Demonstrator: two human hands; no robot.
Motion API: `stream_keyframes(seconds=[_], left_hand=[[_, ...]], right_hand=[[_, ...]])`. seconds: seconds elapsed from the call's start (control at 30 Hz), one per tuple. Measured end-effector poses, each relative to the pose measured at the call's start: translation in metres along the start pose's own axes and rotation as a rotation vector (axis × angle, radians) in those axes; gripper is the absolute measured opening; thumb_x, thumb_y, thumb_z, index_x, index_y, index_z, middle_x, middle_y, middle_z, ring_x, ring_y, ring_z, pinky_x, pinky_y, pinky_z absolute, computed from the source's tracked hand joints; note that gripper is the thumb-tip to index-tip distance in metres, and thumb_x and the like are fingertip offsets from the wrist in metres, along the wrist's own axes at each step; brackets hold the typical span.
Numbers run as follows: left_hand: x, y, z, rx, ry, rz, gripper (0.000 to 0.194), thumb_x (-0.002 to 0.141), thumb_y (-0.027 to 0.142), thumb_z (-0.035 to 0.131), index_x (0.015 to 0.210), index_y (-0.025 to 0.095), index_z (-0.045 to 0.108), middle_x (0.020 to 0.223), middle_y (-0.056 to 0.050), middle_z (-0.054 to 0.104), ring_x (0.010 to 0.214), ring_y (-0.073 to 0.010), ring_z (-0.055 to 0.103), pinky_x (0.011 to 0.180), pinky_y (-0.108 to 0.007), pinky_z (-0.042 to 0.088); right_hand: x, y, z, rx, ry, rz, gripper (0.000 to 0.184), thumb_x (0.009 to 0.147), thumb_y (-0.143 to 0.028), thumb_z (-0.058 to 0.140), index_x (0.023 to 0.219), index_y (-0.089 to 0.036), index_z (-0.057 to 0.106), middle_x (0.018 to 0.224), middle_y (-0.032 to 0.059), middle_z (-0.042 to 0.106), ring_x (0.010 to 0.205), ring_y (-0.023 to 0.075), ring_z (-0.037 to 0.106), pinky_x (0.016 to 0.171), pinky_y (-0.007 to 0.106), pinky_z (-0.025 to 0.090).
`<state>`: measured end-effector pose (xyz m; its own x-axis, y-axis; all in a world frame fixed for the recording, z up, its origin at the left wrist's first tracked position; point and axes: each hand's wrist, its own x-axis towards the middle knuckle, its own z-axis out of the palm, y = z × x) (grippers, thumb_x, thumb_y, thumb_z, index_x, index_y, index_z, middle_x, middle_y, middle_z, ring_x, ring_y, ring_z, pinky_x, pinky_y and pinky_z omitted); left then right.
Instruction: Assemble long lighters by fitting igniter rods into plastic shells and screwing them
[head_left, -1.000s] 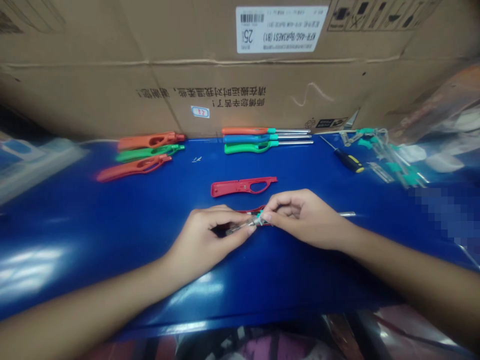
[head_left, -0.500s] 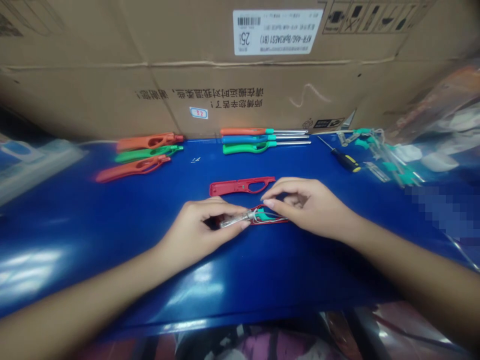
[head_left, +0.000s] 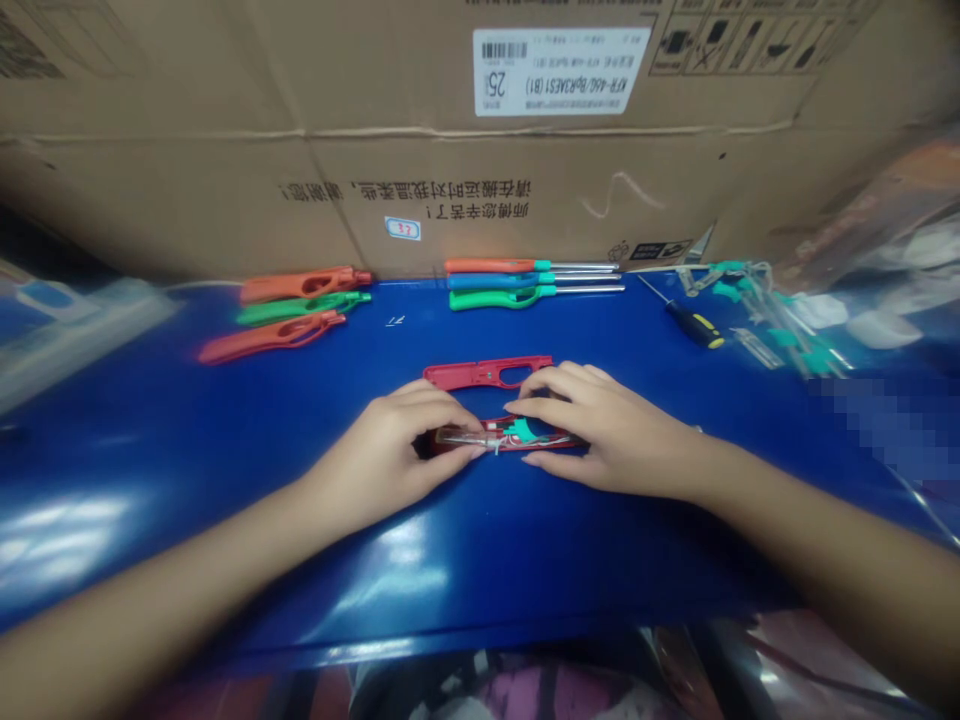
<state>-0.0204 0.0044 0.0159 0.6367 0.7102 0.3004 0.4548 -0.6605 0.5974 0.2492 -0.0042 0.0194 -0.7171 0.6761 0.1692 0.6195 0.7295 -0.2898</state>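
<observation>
Low over the table, my left hand (head_left: 405, 430) pinches a clear fuel tank (head_left: 459, 437) between thumb and fingers. The tank lies along the left part of a red lighter shell half (head_left: 564, 441); whether it is fully seated cannot be seen. A teal trigger (head_left: 523, 430) and thin wires sit inside this shell. My right hand (head_left: 611, 425) straddles the shell's right part, fingers on the far edge and thumb on the near one. Behind the hands lies the matching red shell half (head_left: 465, 374), partly covered by my right fingers.
Several lighter bodies (head_left: 292, 310) lie at the back left, and long-necked lighters (head_left: 499, 281) at back centre. A screwdriver (head_left: 694, 322) and a pile of teal and clear parts (head_left: 795, 330) are at right. A cardboard box (head_left: 225, 190) stands behind the blue table (head_left: 225, 440).
My left hand has lowered the fuel tank into the red shell. My right hand has let go of the small parts near the tank and spread around the shell.
</observation>
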Motion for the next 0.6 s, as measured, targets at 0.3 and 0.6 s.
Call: stream_keyframes(seconds=[0.3, 0.6], left_hand=[[0.0012, 0.0035, -0.0061, 0.07, -0.02, 0.03, 0.012, 0.092, 0.023, 0.065, 0.099, 0.019, 0.075, 0.095, -0.006, 0.075, 0.09, -0.0202, 0.065, 0.083, -0.034, 0.052], [-0.0012, 0.0013, -0.0043, -0.009, -0.042, -0.128, 0.014, 0.092, 0.03, 0.069, 0.097, 0.022, 0.079, 0.091, -0.005, 0.075, 0.078, -0.0158, 0.066, 0.07, -0.027, 0.052]], right_hand=[[0.0005, -0.0035, 0.0003, -0.006, 0.001, -0.049, 0.041, 0.096, -0.036, 0.06, 0.135, -0.024, 0.059, 0.136, 0.0107, 0.059, 0.121, 0.0267, 0.054, 0.101, 0.045, 0.043], [-0.0006, -0.0064, 0.0009, -0.016, -0.013, -0.124, 0.044, 0.098, -0.034, 0.057, 0.141, -0.023, 0.057, 0.149, 0.0139, 0.052, 0.135, 0.0285, 0.048, 0.11, 0.052, 0.038]])
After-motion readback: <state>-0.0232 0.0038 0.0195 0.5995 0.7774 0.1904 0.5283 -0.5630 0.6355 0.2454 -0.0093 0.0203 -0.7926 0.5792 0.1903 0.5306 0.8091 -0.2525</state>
